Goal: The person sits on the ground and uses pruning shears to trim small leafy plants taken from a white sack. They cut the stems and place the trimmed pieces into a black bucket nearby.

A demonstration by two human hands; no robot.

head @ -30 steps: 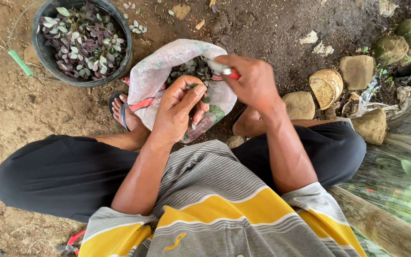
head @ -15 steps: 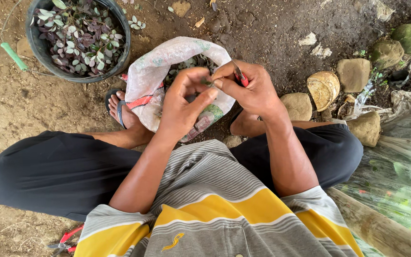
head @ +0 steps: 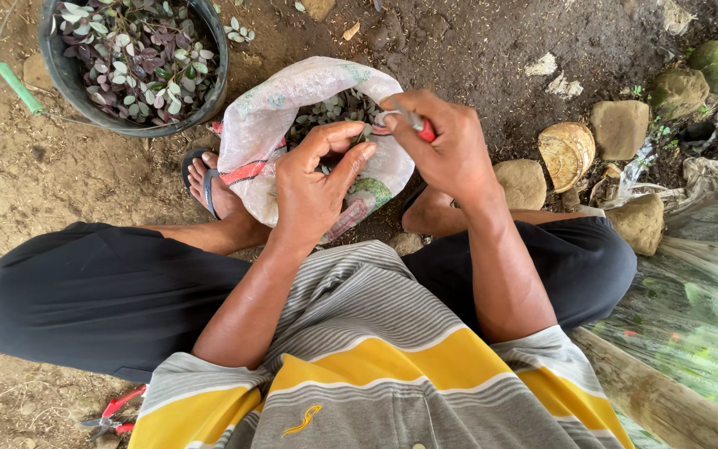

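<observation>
Head view: right hand (head: 450, 154) clamped on red-handled snips (head: 415, 125), left hand (head: 313, 187) pinching a leafy cutting (head: 365, 133) just beside the blades, over the open sack (head: 292, 108); trimming step, next cut needs blades squared on the stem.

Soft, even daylight, no hard sun: shadows are faint, only a dull one under the left hand (head: 313, 187) and right hand (head: 450, 150) on the woven plastic sack (head: 268, 125). Centre is sharp, down to skin creases and shirt stripes; the clear plastic sheet (head: 691, 308) at lower right is smeared and washed out with pale glare. Wide-angle lens bends the edges, and the dark trousers (head: 85, 291) lose detail.
</observation>
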